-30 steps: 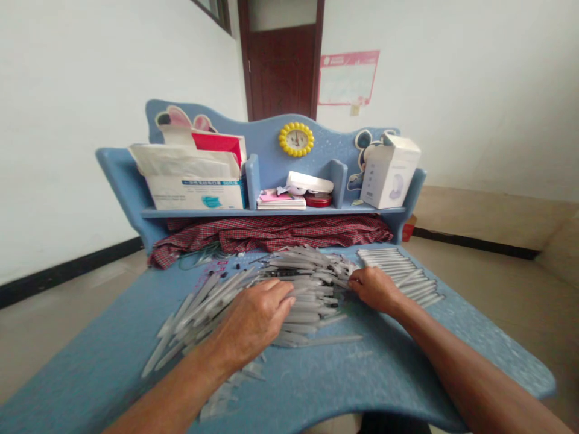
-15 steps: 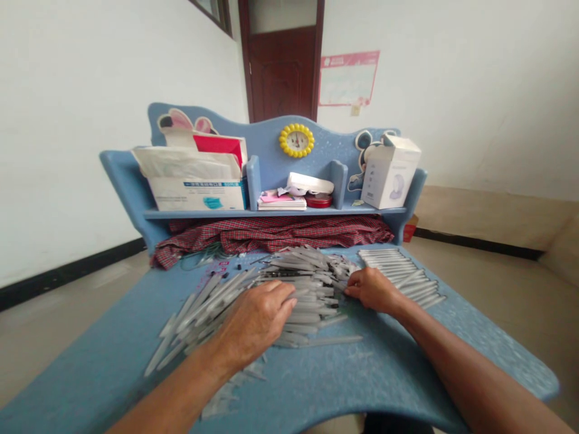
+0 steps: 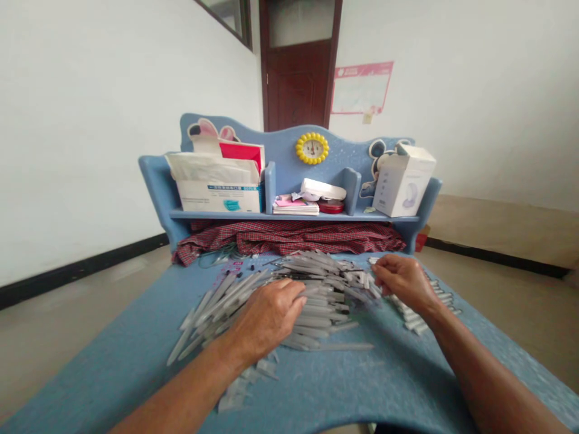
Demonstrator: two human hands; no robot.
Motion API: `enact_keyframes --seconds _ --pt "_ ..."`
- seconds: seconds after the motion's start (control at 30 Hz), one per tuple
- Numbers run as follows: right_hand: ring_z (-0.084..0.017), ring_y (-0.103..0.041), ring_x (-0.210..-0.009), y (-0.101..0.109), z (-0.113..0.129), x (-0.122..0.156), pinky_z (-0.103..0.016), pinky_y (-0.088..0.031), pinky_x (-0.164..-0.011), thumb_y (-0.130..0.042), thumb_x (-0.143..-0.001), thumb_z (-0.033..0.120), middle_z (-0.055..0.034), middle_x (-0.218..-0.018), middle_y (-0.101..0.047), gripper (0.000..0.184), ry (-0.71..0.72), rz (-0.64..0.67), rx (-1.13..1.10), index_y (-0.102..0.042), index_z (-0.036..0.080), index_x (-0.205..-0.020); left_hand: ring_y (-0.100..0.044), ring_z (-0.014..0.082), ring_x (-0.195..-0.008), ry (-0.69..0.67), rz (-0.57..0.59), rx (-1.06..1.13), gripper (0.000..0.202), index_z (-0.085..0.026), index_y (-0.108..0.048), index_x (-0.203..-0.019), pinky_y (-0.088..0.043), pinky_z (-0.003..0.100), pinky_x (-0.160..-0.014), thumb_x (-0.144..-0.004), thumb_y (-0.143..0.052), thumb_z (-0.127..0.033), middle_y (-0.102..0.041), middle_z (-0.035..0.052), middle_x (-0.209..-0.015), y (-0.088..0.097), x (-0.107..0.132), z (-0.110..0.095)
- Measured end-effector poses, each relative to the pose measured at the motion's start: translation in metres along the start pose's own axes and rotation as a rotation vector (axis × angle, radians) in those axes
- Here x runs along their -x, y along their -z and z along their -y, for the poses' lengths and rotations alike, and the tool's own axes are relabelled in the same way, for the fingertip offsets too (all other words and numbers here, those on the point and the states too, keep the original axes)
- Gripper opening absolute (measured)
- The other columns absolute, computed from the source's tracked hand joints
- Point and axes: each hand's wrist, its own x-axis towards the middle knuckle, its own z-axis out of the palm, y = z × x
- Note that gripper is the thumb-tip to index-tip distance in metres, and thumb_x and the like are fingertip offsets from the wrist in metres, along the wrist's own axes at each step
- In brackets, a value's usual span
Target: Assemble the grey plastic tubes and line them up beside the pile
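Observation:
My left hand (image 3: 278,306) rests against the heap of grey translucent pen-like barrels (image 3: 316,322), its fingers curled together. Whatever may be inside those fingers is hidden. Over on the right, my right hand (image 3: 402,282) is closed in a pinch, raised between the heap and a neat row of pale slim pens (image 3: 414,319), partly covering that row. I cannot make out what it pinches. Small light pieces, perhaps caps (image 3: 368,282), lie at the heap's right edge, just beside the right fingertips. A looser bunch of long barrels (image 3: 212,310) lies left of my left hand.
Small clear pieces (image 3: 235,395) are scattered near the front of the blue desk (image 3: 335,386). Behind the heap lies a red checked cloth (image 3: 289,236) under a shelf (image 3: 289,217). The shelf carries a mask box (image 3: 217,196) and a white carton (image 3: 402,184).
My right hand has moved right and up, off the heap's edge and over the row of pens. My left hand has stayed nearly in place. The camera view has shifted slightly.

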Motion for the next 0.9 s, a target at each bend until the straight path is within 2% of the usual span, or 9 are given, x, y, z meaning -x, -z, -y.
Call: enact_keyframes --seconds 0.07,0.13,0.27,0.4,0.9 --pt "-0.009 -0.051 -0.038 0.007 0.006 0.002 -0.019 -0.039 -0.038 -0.058 -0.074 0.037 -0.0001 -0.050 -0.059 0.024 0.023 -0.096 -0.093 -0.056 0.014 -0.067 -0.061 0.0165 -0.078 0.021 0.009 0.006 0.017 -0.018 -0.062 -0.090 -0.046 0.027 -0.072 -0.085 -0.046 -0.020 -0.064 0.0043 -0.078 0.001 0.000 0.000" --pt "-0.009 -0.051 -0.038 0.014 0.011 0.005 -0.019 -0.039 -0.039 -0.061 -0.073 0.036 -0.0006 -0.050 -0.059 0.024 0.054 -0.130 -0.175 -0.057 0.014 -0.064 -0.061 0.0165 -0.078 0.040 0.015 0.013 0.017 -0.018 -0.062 -0.091 -0.046 0.027 -0.073 -0.084 -0.046 -0.020 -0.064 0.0044 -0.079 0.002 0.000 0.001" --pt "-0.008 -0.049 -0.037 0.020 0.012 0.009 -0.018 -0.036 -0.038 -0.064 -0.074 0.034 -0.0014 -0.048 -0.059 0.028 0.109 -0.001 -0.352 -0.057 0.013 -0.057 -0.061 0.0162 -0.078 0.062 0.010 0.025 0.017 -0.019 -0.062 -0.091 -0.046 0.026 -0.072 -0.084 -0.047 -0.019 -0.064 0.0042 -0.079 0.003 -0.001 0.000" --pt "-0.008 -0.048 -0.037 0.017 0.010 0.012 -0.018 -0.035 -0.037 -0.065 -0.074 0.031 -0.0017 -0.049 -0.060 0.026 0.110 0.115 -0.475 -0.057 0.013 -0.058 -0.061 0.0165 -0.080 0.070 -0.001 0.027 0.017 -0.018 -0.063 -0.090 -0.046 0.026 -0.074 -0.084 -0.047 -0.019 -0.065 0.0047 -0.080 0.002 -0.001 0.001" --pt "-0.008 -0.048 -0.034 0.009 0.012 0.014 -0.018 -0.035 -0.035 -0.064 -0.075 0.029 -0.0015 -0.048 -0.061 0.024 0.074 0.224 -0.502 -0.056 0.013 -0.058 -0.061 0.0170 -0.081 0.069 0.036 0.131 0.019 -0.017 -0.064 -0.089 -0.045 0.028 -0.074 -0.084 -0.047 -0.022 -0.067 0.0056 -0.084 0.004 -0.002 -0.003"
